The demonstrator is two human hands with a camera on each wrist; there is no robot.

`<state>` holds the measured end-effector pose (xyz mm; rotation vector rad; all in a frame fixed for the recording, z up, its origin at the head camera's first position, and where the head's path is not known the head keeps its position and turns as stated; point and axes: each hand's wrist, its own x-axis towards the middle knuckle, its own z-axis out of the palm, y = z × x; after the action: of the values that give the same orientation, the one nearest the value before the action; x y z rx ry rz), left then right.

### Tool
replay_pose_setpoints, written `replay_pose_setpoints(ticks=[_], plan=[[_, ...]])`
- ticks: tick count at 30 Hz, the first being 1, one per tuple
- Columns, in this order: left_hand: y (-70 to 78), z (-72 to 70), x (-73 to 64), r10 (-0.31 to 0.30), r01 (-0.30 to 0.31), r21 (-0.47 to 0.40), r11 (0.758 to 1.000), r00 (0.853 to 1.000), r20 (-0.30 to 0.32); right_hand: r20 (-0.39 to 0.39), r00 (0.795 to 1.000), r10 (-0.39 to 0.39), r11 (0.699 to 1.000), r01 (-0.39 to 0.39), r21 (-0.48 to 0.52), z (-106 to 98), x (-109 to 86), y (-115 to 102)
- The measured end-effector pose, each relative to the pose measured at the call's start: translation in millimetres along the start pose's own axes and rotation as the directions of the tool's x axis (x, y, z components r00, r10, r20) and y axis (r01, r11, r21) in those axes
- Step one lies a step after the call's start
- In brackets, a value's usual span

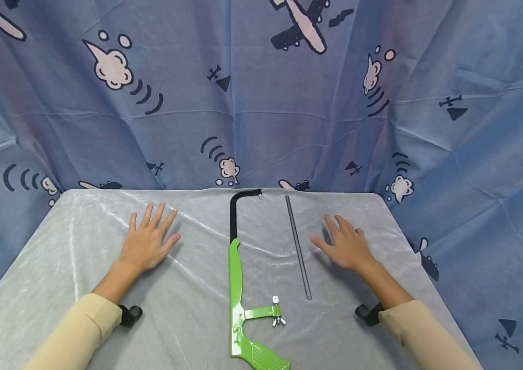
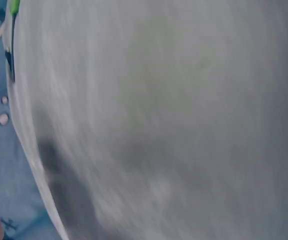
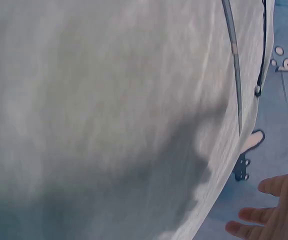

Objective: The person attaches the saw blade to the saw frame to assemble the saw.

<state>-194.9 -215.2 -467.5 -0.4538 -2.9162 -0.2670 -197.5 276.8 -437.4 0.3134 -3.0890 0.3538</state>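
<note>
A hacksaw frame [image 1: 236, 277] with a green handle and a black bent bar lies in the middle of the table. A wing nut [image 1: 278, 321] sits on its short green arm. Right of it lies a thin grey hacksaw blade [image 1: 299, 249], separate from the frame. My left hand [image 1: 146, 240], fingers spread and holding nothing, is over the cloth left of the frame. My right hand [image 1: 346, 244], also empty with fingers extended, hovers right of the blade. In the right wrist view the blade [image 3: 236, 65] and part of the right hand [image 3: 279, 215] show.
A pale grey velvety cloth [image 1: 187, 318] covers the table. Behind it and on both sides hangs a blue curtain [image 1: 173, 139] printed with planes and clouds. Each wrist wears a black strap [image 1: 130, 316] at the cuff of a beige sleeve [image 1: 76, 334].
</note>
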Motion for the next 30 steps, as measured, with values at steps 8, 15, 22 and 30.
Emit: replay_pose_setpoints(ticks=[8, 15, 22, 30], plan=[[30.9, 3.3, 2.6, 0.076, -0.076, -0.014, 0.997, 0.997, -0.006, 0.018, 0.999, -0.031, 0.998, 0.03, 0.064, 7.4, -2.3, -12.1], [56.5, 9.3, 1.0, 0.172, -0.172, -0.052, 0.984, 0.985, -0.011, 0.062, 0.997, -0.036, 0.983, 0.024, 0.182, 9.0, -3.0, -21.1], [79.1, 12.3, -3.5, 0.282, -0.281, -0.081, 0.956, 0.959, 0.0, 0.074, 0.996, -0.043, 0.952, 0.018, 0.307, 15.0, -3.9, -25.5], [102.3, 14.4, -8.3, 0.407, -0.398, -0.203, 0.895, 0.913, 0.006, 0.067, 0.991, -0.114, 0.891, 0.072, 0.448, 25.3, -1.1, -24.9]])
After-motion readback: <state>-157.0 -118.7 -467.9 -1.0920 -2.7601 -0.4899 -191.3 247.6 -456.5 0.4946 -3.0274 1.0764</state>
